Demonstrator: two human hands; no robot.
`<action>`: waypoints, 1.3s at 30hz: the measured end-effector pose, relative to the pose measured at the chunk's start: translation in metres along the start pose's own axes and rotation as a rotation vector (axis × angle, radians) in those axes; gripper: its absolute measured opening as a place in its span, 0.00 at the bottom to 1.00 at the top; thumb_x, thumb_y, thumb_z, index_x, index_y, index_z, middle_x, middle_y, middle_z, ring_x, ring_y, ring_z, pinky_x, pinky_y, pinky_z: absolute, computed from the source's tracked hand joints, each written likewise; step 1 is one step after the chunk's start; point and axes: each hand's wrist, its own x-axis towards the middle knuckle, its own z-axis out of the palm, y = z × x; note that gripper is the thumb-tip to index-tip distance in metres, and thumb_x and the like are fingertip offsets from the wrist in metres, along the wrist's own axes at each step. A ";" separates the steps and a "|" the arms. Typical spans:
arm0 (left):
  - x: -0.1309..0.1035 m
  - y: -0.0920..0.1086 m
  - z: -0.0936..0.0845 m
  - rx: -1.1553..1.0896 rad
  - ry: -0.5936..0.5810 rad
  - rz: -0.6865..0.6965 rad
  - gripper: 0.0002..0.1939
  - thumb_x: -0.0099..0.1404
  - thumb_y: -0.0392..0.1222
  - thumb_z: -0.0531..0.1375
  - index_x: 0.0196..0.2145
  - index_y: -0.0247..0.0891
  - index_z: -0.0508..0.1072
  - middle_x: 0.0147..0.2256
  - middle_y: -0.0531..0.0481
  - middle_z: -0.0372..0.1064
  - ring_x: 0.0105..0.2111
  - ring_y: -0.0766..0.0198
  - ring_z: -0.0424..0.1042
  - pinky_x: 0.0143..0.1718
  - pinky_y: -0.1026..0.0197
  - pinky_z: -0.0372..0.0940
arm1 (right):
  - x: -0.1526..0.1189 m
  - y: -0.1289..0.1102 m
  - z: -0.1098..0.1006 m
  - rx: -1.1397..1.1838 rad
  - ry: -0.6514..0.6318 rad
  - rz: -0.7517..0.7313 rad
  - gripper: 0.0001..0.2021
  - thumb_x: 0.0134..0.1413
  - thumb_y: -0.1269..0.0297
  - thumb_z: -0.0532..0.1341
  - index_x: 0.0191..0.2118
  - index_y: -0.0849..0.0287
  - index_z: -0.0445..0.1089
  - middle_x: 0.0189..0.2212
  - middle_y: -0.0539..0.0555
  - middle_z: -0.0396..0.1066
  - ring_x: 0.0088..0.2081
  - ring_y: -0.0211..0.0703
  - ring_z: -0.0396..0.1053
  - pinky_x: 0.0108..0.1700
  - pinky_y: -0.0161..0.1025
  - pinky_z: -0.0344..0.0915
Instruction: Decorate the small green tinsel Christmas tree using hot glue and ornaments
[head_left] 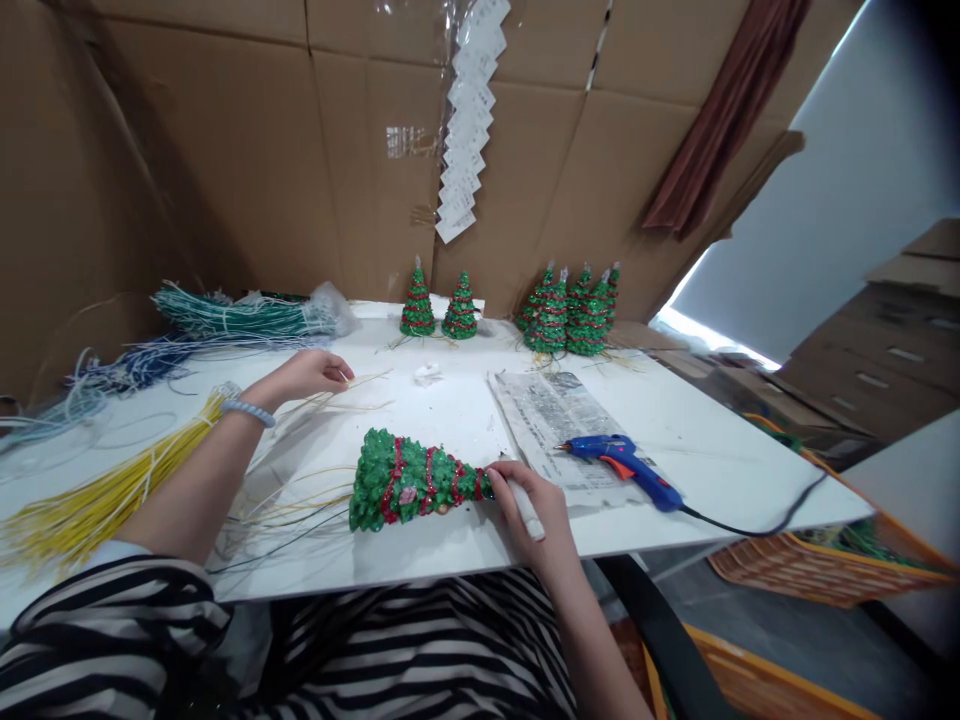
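Observation:
In my right hand [532,510], the fingers are closed round the tip of a green tree ornament [412,480] with red garlands, which lies on its side. A white stick-like piece [527,512] also shows in that hand. Thin wires trail from the tree's base toward the left. My left hand [313,374] is raised over the table behind the tree, its fingers pinched on thin tan wires [367,379]. Right of the tree, a blue glue gun [626,465] rests partly on a newspaper sheet [559,425].
Several tree ornaments [551,315] stand at the back right, two more [418,305] at back centre. Yellow wires [142,470] and green wires [232,315] lie left. The glue gun's cord [757,528] crosses the right edge. An orange basket [832,575] stands beyond it.

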 end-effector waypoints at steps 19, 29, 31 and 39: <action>-0.011 -0.016 -0.007 -0.044 0.190 -0.041 0.17 0.68 0.45 0.59 0.51 0.35 0.69 0.50 0.44 0.68 0.46 0.56 0.72 0.45 0.49 0.70 | 0.041 0.004 -0.002 -0.353 0.045 -0.032 0.20 0.51 0.62 0.58 0.50 0.63 0.68 0.32 0.56 0.78 0.35 0.52 0.74 0.37 0.41 0.61; -0.014 -0.020 -0.007 -0.217 0.318 -0.074 0.17 0.68 0.45 0.59 0.51 0.35 0.69 0.50 0.44 0.68 0.46 0.55 0.72 0.46 0.49 0.70 | 0.021 -0.028 0.004 -0.261 0.021 -0.224 0.16 0.58 0.58 0.54 0.47 0.58 0.71 0.36 0.52 0.76 0.24 0.38 0.67 0.33 0.38 0.62; -0.016 -0.019 -0.008 -0.294 0.363 -0.065 0.17 0.68 0.45 0.59 0.51 0.35 0.69 0.50 0.44 0.68 0.46 0.55 0.71 0.46 0.48 0.70 | 0.017 -0.030 0.003 -0.235 0.033 -0.240 0.14 0.59 0.58 0.54 0.44 0.57 0.72 0.36 0.53 0.76 0.26 0.38 0.68 0.33 0.38 0.62; -0.039 -0.003 -0.025 -0.675 0.471 0.100 0.17 0.68 0.46 0.58 0.52 0.35 0.68 0.50 0.43 0.68 0.46 0.56 0.72 0.46 0.48 0.69 | 0.013 -0.029 0.005 -0.193 0.066 -0.299 0.13 0.59 0.59 0.55 0.43 0.57 0.73 0.41 0.57 0.74 0.42 0.49 0.70 0.43 0.44 0.65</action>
